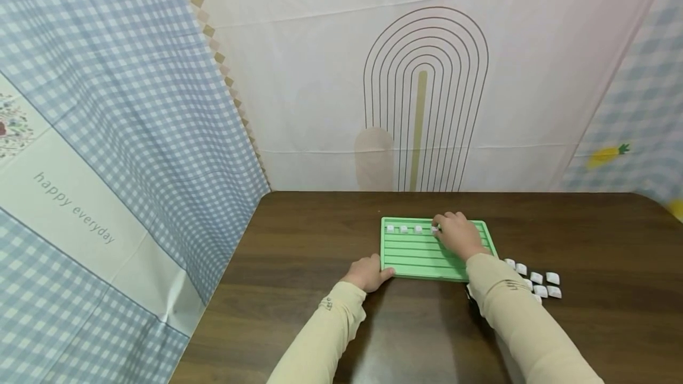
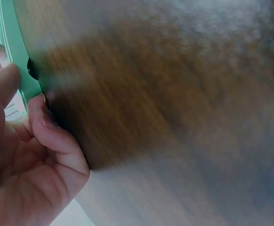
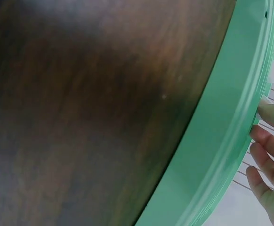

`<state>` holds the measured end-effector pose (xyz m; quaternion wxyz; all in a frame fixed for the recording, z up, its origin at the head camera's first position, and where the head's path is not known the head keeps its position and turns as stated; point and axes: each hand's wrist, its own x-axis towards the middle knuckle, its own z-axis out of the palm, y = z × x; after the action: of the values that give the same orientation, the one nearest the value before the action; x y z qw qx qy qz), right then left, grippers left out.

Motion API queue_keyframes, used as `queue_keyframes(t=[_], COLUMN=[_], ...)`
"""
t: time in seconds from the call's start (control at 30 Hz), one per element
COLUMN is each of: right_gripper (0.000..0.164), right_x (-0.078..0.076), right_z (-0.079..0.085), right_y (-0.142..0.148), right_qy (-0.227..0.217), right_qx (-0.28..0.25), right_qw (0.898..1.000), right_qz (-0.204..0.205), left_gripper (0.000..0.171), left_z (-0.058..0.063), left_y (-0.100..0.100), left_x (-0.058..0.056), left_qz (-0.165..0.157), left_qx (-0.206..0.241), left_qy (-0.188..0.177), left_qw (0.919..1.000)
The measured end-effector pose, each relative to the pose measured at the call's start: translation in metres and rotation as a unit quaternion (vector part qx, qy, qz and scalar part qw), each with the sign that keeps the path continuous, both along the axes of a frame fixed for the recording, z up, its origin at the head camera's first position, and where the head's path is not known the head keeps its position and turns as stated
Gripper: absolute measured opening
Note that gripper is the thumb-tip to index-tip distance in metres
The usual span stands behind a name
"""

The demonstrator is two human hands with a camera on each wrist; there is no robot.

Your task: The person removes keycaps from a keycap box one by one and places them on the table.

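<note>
A light green tray (image 1: pixel 416 253) with long parallel slots lies on the table. My left hand (image 1: pixel 368 273) grips its front left corner, the thumb over the rim and the other fingers curled against the side wall (image 2: pixel 14 33). Over the far part of the tray, my right hand (image 1: pixel 460 236) pinches a small white keycap (image 1: pixel 434 230) at the farthest slot, mostly covered by the fingers. Left of it, three white keycaps, such as the middle one (image 1: pixel 404 229), stand spaced apart along that same slot. The right wrist view shows the fingertips right at the tray's rim (image 3: pixel 212 122).
Several loose white keycaps (image 1: pixel 552 278) lie on the dark wooden table (image 1: pixel 299 242) to the tray's right, some partly behind the right sleeve (image 1: pixel 512 307). A printed cloth (image 1: pixel 309 105) hangs behind the table, and a blue checked one (image 1: pixel 160 105) at the left.
</note>
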<state>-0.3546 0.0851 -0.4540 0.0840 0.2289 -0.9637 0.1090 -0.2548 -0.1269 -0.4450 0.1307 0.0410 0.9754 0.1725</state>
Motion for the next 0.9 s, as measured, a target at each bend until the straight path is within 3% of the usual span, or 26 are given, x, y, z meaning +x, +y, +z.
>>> queue_keyframes(t=[0.27, 0.43, 0.67, 0.9], right_gripper=[0.021, 0.017, 0.019, 0.018], right_x=[0.007, 0.022, 0.060, 0.107], right_z=[0.014, 0.033, 0.051, 0.039], right_y=[0.012, 0.032, 0.080, 0.126], right_qy=[-0.016, 0.009, 0.048, 0.030], right_qx=[-0.036, -0.019, 0.021, 0.027], right_qw=[0.999, 1.000, 0.998, 0.999], right_qz=[-0.014, 0.015, 0.045, 0.007], left_gripper=[0.050, 0.052, 0.054, 0.053], left_z=[-0.001, -0.002, 0.000, 0.000], left_y=[0.003, 0.000, -0.002, -0.003], left_x=[0.001, 0.002, 0.001, 0.003], left_qz=[-0.003, 0.003, 0.000, -0.006], left_qx=[0.015, 0.024, 0.030, 0.044], left_qy=[-0.002, -0.003, -0.008, -0.007], left_qw=[0.9999, 0.9997, 0.9995, 0.9990])
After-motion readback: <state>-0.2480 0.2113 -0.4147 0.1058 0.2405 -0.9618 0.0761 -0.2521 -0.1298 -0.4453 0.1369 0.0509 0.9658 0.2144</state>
